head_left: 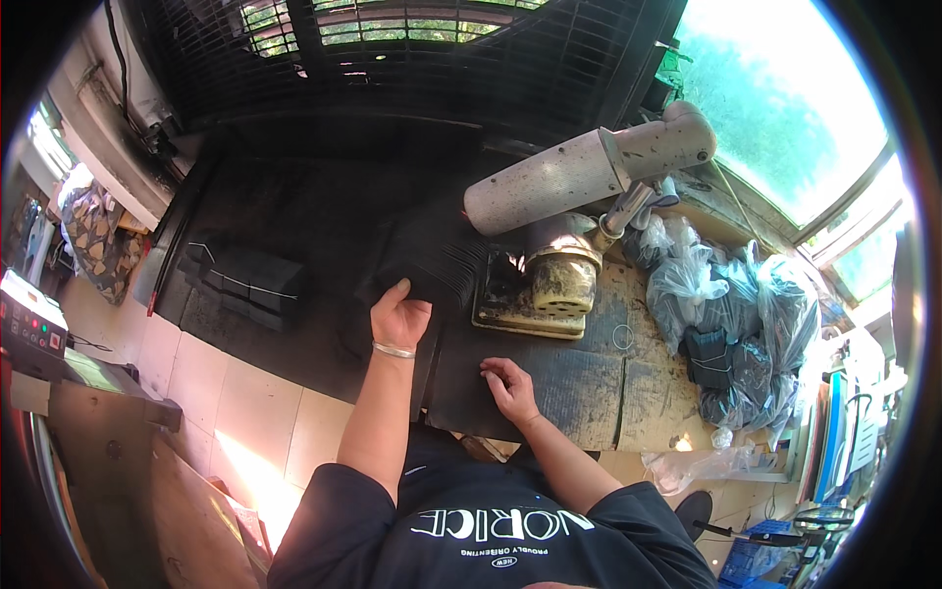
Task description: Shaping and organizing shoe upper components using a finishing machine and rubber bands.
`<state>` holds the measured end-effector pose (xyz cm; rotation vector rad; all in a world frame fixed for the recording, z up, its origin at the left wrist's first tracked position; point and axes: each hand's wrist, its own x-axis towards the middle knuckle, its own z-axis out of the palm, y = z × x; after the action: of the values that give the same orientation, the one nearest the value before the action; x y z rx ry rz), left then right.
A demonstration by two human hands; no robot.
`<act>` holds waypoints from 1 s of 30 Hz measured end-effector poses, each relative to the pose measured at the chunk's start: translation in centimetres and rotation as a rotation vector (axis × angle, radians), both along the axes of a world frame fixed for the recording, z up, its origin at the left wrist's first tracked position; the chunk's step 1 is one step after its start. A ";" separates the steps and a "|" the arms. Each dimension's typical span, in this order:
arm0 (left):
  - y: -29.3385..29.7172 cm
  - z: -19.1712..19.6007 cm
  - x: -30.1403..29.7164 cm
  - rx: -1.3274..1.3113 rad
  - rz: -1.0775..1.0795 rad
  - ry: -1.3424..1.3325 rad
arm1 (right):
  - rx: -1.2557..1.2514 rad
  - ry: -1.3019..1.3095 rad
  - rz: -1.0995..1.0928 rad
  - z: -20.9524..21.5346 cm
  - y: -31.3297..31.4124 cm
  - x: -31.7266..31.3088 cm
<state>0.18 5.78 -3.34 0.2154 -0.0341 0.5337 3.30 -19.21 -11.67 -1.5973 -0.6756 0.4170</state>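
Observation:
My left hand (400, 319), a bracelet at its wrist, grips the near edge of a fanned stack of thin black sheets (437, 260) over the dark work table. Its thumb shows, while the other fingers are mostly hidden against the black pieces. Closer to me and to the right, my right hand (510, 388) hovers low over or rests on the black-stained tabletop, fingers loosely bent and apart, nothing seen in it. Just right of the stack stands a soiled cream-coloured machine (562, 280) on a flat base.
Above the machine, a thick pale jointed lamp or duct arm (549, 182) reaches across. Bundled black pieces tied with white string (250, 280) lie at left. Plastic bags of black pieces (731, 304) crowd the right side. A dark grille (392, 59) closes the back. A control box (34, 329) stands far left.

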 end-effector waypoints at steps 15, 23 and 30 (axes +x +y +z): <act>1.0 1.2 0.7 -0.074 0.067 -0.191 | -0.005 0.004 -0.015 0.2 0.0 -0.1; 0.6 0.6 0.5 -0.079 0.028 -0.124 | 0.011 0.007 -0.010 0.0 0.0 -0.1; 0.0 -0.5 0.5 -0.044 -0.057 -0.052 | 0.009 0.007 -0.017 0.2 0.1 0.1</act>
<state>0.73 5.76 -3.83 0.1575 -0.0793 0.4830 3.35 -19.06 -11.44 -1.5909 -0.6576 0.4064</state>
